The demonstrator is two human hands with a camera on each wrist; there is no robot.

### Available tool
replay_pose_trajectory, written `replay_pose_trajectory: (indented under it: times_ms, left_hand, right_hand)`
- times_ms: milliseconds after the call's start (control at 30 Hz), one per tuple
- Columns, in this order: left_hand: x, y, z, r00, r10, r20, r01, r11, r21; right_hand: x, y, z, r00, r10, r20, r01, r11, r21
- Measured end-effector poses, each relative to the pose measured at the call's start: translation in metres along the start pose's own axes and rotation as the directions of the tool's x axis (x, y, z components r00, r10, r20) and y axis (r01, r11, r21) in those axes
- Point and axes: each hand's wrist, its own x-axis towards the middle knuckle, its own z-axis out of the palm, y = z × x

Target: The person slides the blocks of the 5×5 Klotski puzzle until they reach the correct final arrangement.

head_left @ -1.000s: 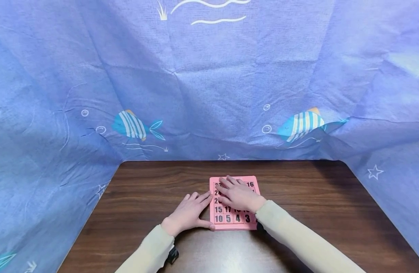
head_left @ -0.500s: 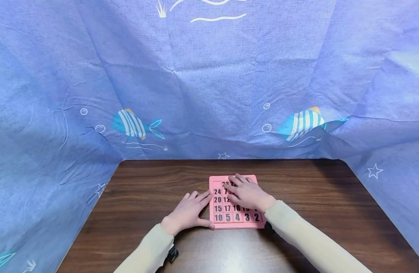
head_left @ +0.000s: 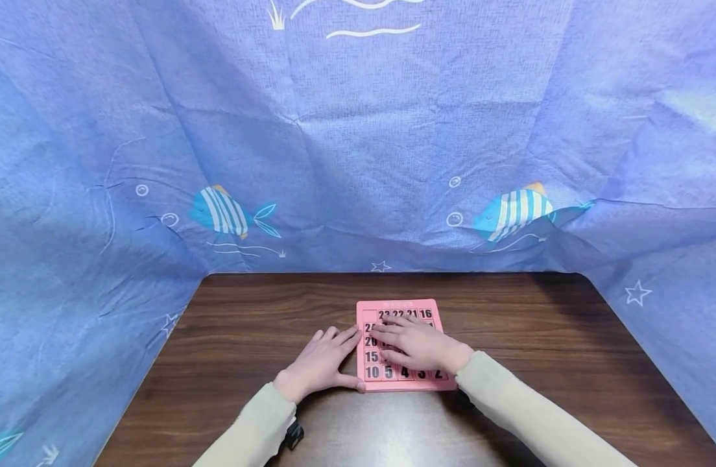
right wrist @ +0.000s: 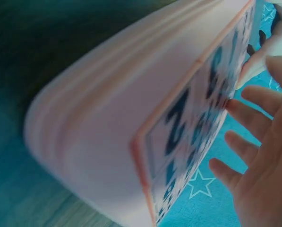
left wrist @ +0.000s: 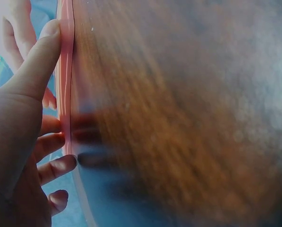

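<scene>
A pink sliding number puzzle (head_left: 405, 386) lies flat on the wooden table, its black-numbered tiles in rows. In the head view the top row reads 23, 22, 21, 16, with a bare cell (head_left: 370, 314) at its left end. My left hand (head_left: 320, 364) rests beside the puzzle, its fingertips and thumb touching the left edge; the left wrist view shows the thumb (left wrist: 48, 40) against the pink side. Over the middle tiles spreads my right hand (head_left: 425, 345), one fingertip touching the tile face in the right wrist view. It hides several middle numbers; tile 24 (head_left: 368, 328) is partly covered.
The brown wooden table (head_left: 264, 305) extends around the puzzle on all sides. Behind it hangs a blue cloth (head_left: 358, 162) printed with fish and stars, which also covers both sides. A small black device (head_left: 294, 433) sits at the left wrist.
The top row's 23 tile has slid right, leaving the top left cell bare. My right hand first moved right, then its fingers came back left and lower, near tile 24. The left hand stayed put.
</scene>
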Motion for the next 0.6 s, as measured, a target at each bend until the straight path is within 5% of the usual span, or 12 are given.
replay_pose_trajectory:
  times_ms: [600]
  left_hand:
    - [0.001, 0.0, -0.002, 1.0, -0.008, 0.026, 0.008, 1.0, -0.007]
  right_hand:
    - [0.017, 0.004, -0.003, 0.995, 0.104, 0.007, -0.104, 0.995, 0.001]
